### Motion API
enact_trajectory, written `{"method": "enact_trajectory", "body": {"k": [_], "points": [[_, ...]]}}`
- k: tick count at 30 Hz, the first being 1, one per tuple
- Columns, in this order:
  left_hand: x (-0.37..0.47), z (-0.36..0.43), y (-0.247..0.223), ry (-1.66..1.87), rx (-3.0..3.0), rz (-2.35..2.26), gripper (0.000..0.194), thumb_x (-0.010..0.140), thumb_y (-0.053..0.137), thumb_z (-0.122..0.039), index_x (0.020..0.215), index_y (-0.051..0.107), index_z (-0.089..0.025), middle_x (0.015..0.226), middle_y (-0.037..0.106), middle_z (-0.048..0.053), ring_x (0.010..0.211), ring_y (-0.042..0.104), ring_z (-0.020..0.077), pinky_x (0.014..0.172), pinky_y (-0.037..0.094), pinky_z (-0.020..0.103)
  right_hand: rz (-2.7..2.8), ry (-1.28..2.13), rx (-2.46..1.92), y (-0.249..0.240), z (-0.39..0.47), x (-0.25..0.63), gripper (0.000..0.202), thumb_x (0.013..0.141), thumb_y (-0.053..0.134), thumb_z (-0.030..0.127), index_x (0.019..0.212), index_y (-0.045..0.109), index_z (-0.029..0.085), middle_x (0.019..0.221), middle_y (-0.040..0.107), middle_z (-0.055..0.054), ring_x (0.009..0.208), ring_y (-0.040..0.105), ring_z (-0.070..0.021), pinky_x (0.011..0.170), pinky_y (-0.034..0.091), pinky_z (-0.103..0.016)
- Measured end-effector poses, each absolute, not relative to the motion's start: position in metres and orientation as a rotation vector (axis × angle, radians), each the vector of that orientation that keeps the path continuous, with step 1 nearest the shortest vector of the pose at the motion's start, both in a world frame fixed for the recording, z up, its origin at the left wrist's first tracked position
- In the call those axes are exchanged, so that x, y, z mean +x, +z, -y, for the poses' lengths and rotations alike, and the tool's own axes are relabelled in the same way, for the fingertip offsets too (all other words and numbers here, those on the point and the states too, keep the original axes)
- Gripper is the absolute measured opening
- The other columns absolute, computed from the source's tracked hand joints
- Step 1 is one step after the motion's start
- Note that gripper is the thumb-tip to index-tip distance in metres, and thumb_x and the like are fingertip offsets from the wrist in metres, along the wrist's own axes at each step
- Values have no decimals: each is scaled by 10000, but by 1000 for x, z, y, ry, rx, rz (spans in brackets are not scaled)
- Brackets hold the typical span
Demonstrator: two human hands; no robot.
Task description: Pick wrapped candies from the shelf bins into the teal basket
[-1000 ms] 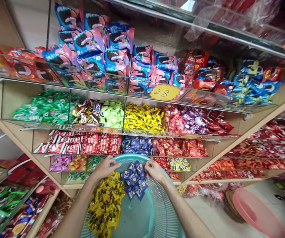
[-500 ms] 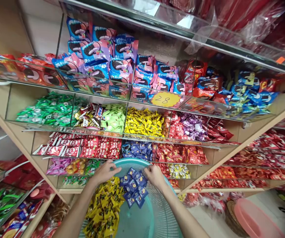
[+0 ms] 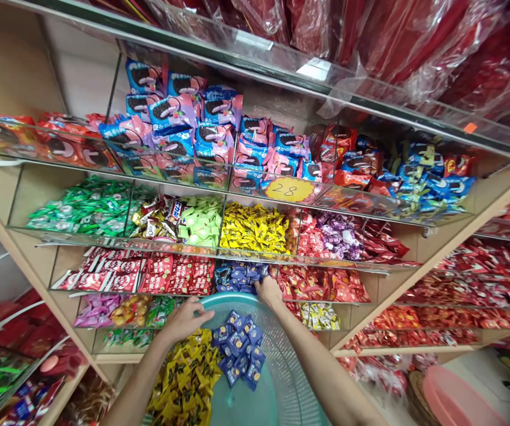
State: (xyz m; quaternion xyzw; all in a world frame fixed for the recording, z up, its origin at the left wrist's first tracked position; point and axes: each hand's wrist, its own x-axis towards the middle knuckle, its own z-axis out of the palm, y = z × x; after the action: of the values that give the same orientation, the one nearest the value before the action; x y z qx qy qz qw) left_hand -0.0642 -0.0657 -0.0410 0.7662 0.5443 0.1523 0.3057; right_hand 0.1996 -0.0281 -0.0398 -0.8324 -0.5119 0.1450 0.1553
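Observation:
A teal plastic basket [image 3: 293, 349] stands below the shelves, tilted toward me. Yellow-wrapped candies [image 3: 186, 378] fill its left side, and a small heap of blue-wrapped candies [image 3: 239, 346] lies beside them. Over the basket's far left rim is my left hand [image 3: 187, 319], thumb and forefinger apart and nothing visible between them. My right hand [image 3: 269, 291] reaches past the far rim to the front of a shelf compartment of blue-wrapped candies [image 3: 239, 277]. Its fingers are curled in at those candies, the tips are partly hidden, and I cannot make out what they hold.
Clear-fronted shelves hold yellow candies [image 3: 255, 228], green candies [image 3: 81, 204], red packets [image 3: 177, 272] and blue-pink cookie packs [image 3: 173, 112]. A yellow "28" label [image 3: 290, 189] is on an upper shelf front. A pink tub [image 3: 452, 396] stands on the floor at right.
My right hand has moved from above the basket's far rim to the blue candies on the shelf. My left hand stays by the rim. The view has tilted slightly upward.

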Motion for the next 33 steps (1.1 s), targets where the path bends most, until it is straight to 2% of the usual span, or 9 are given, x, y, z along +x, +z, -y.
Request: {"method": "enact_trajectory", "body": {"k": [7,12,19,26,33], "points": [[-64,65,-42,425,2044,-1417,525,732,387,-683,634,568,-200,951,572,34,866,582,217,711,415,256,1396,511,-2361,-45,13,205,269,812,509,356,913,631,138,994,660,-183,900,637,-236,683,443,-281],[-64,66,-38,414,2009,-1405,501,726,417,-673,635,571,-205,1015,567,46,952,563,248,748,424,271,1385,540,-2302,-48,15,205,192,803,524,313,838,636,161,915,684,-147,855,641,-211,662,430,-251],[-63,64,-41,401,2027,-1414,538,729,385,-697,653,581,-202,1041,561,35,915,580,226,749,428,265,1379,525,-2214,-42,21,205,175,785,495,220,681,625,165,753,682,-120,716,633,-180,603,411,-232],[-64,63,-42,421,2036,-1411,529,724,394,-693,641,583,-206,1020,568,29,866,587,210,732,432,264,1410,530,-2085,-27,34,211,221,750,497,190,530,517,182,618,643,-66,581,574,-141,531,372,-211],[-64,61,-46,457,2001,-1398,532,698,421,-700,637,606,-205,997,584,40,884,587,220,741,439,266,1490,672,-1804,-15,77,213,235,795,438,230,564,455,193,446,507,33,455,494,-100,519,379,-191]]}}
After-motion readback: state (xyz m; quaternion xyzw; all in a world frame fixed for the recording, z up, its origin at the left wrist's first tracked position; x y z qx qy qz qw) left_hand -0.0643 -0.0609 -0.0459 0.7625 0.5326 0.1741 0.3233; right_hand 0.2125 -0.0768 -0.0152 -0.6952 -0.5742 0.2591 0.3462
